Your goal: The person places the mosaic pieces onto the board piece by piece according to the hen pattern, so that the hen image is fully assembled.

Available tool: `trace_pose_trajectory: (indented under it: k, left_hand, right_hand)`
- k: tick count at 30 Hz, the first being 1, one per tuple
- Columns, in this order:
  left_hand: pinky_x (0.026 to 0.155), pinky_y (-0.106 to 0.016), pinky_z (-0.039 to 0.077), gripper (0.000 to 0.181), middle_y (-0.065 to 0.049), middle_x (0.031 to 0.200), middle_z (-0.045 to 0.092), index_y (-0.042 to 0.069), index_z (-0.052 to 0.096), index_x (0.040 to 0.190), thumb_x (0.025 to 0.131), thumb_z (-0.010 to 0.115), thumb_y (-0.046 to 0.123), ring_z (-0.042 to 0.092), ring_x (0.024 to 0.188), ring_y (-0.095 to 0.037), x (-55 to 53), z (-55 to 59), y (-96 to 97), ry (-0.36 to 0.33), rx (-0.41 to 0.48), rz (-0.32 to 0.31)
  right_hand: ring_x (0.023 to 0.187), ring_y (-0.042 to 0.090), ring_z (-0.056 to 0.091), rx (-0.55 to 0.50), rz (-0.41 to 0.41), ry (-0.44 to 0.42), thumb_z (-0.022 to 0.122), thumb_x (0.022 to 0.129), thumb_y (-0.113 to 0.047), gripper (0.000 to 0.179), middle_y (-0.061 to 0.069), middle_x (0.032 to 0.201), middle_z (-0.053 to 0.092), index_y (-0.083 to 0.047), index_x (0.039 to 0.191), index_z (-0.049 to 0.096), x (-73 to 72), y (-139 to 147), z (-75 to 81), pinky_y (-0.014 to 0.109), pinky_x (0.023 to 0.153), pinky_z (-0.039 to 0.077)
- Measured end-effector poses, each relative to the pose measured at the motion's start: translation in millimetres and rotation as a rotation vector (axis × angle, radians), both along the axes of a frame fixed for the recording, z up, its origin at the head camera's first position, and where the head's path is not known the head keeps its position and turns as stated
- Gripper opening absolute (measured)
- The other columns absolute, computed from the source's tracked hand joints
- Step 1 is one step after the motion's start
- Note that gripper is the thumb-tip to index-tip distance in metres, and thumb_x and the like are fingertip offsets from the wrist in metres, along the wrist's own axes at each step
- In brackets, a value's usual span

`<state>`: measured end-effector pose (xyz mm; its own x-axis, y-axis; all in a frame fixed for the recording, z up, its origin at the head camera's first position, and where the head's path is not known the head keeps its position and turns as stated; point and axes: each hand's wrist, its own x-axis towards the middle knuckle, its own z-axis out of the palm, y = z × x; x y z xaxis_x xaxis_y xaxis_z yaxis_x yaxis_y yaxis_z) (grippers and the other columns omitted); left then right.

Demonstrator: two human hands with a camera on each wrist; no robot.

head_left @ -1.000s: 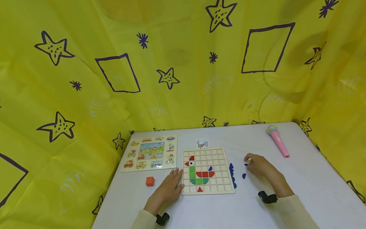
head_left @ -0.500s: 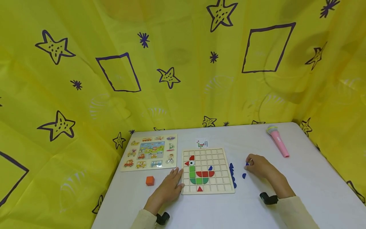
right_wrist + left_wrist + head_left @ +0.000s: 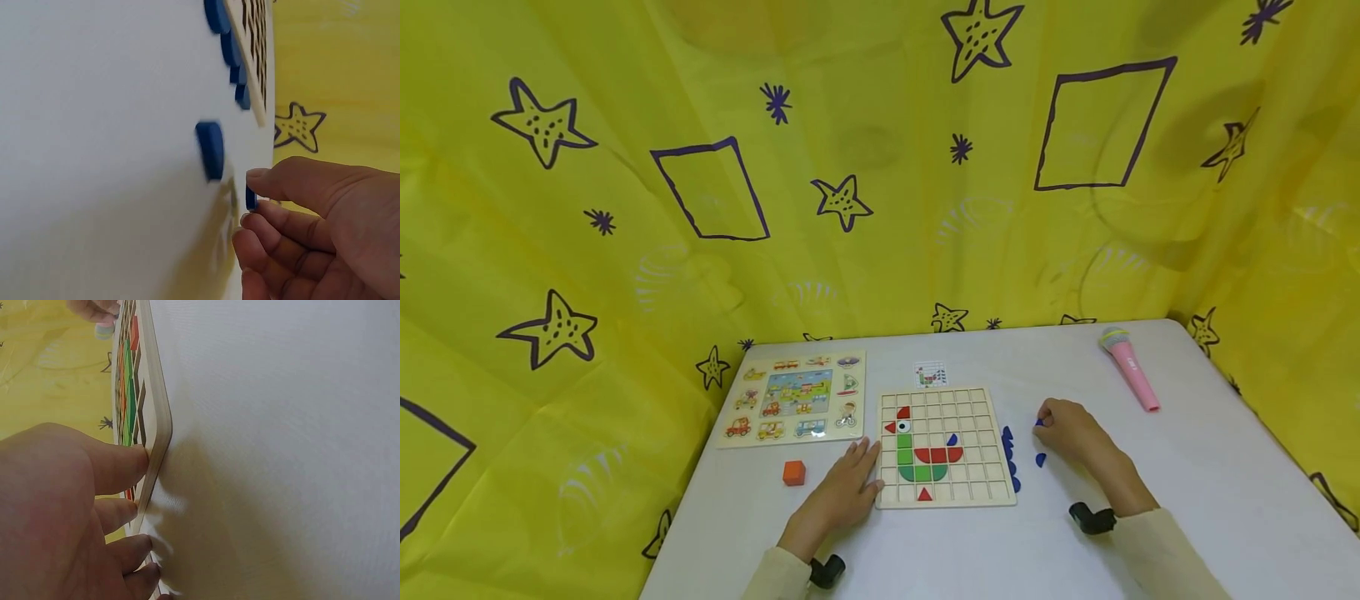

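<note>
My right hand (image 3: 1070, 432) pinches a small blue piece (image 3: 251, 197) between thumb and fingers, to the right of the wooden grid board (image 3: 977, 492). Just below it on the table lies a blue half-round piece (image 3: 1041, 460). Several more blue pieces (image 3: 1011, 457) line the board's right edge. With fingers straight, my left hand (image 3: 841, 493) rests against the board's left edge; thumb and fingertips touch the rim in the left wrist view. Red, green and blue pieces in the grid form a bird shape, with an eye piece (image 3: 903, 427) near the top and a red triangle (image 3: 925, 494) at the bottom.
A picture card (image 3: 931, 374) lies behind the board. Left of it is a wooden vehicle puzzle (image 3: 752, 442), with an orange cube (image 3: 793, 473) in front. A pink toy microphone (image 3: 1133, 375) lies at the back right. Yellow patterned cloth (image 3: 880, 275) hangs behind the table.
My right hand has picked up the small blue piece and now moves slightly left with it, toward the board. My left hand stays at the board's edge.
</note>
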<state>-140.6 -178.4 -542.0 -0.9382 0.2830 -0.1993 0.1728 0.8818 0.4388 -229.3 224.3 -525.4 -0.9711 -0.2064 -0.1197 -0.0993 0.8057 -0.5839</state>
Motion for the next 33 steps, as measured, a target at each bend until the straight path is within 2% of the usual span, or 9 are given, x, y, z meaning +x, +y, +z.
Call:
trace_pose_trajectory:
  k: [5, 11, 20, 28, 33]
  left_hand:
    - [0.128, -0.06, 0.026, 0.069, -0.013, 0.174, 0.026, 0.012, 0.032, 0.167, 0.107, 0.059, 0.035, 0.021, 0.162, -0.038, -0.4, -1.4, -0.9, -0.001, -0.002, -0.001]
    - [0.128, -0.06, 0.027, 0.069, -0.013, 0.174, 0.026, 0.012, 0.032, 0.167, 0.107, 0.058, 0.035, 0.021, 0.162, -0.038, -0.9, -4.8, -1.5, 0.004, -0.002, -0.008]
    - [0.127, -0.061, 0.027, 0.068, -0.013, 0.174, 0.026, 0.012, 0.032, 0.167, 0.107, 0.058, 0.034, 0.022, 0.162, -0.038, -0.5, -3.0, -1.5, 0.013, 0.006, -0.013]
    - [0.128, -0.06, 0.027, 0.068, -0.013, 0.174, 0.027, 0.011, 0.033, 0.166, 0.108, 0.058, 0.034, 0.022, 0.162, -0.038, -0.2, -1.2, -1.2, 0.014, 0.01, -0.009]
    - [0.128, -0.06, 0.027, 0.068, -0.013, 0.174, 0.026, 0.012, 0.033, 0.166, 0.108, 0.058, 0.035, 0.022, 0.162, -0.037, -0.8, -1.8, -1.2, 0.014, 0.006, -0.007]
  right_hand:
    - [0.083, 0.026, 0.061, 0.027, -0.015, -0.021, 0.07, 0.094, -0.011, 0.023, 0.014, 0.095, 0.067, 0.006, 0.11, 0.067, -7.6, -27, 3.8, 0.042, 0.074, 0.056]
    - [0.072, 0.021, 0.058, 0.064, 0.026, 0.036, 0.073, 0.093, -0.012, 0.022, 0.009, 0.086, 0.063, 0.005, 0.106, 0.067, -10.2, -65, 8.1, 0.033, 0.062, 0.05]
    - [0.078, 0.022, 0.059, 0.094, 0.084, 0.083, 0.078, 0.094, -0.014, 0.02, 0.011, 0.095, 0.07, 0.002, 0.103, 0.071, -8.4, -104, 4.9, 0.045, 0.076, 0.056]
    - [0.081, 0.022, 0.059, 0.094, 0.086, 0.007, 0.08, 0.095, -0.019, 0.022, 0.008, 0.095, 0.069, -0.001, 0.105, 0.071, -12.7, -113, 4.6, 0.042, 0.079, 0.056]
    - [0.081, 0.022, 0.058, 0.095, 0.091, 0.006, 0.079, 0.095, -0.017, 0.02, 0.008, 0.094, 0.068, -0.001, 0.105, 0.071, -15.2, -112, 4.5, 0.042, 0.078, 0.056]
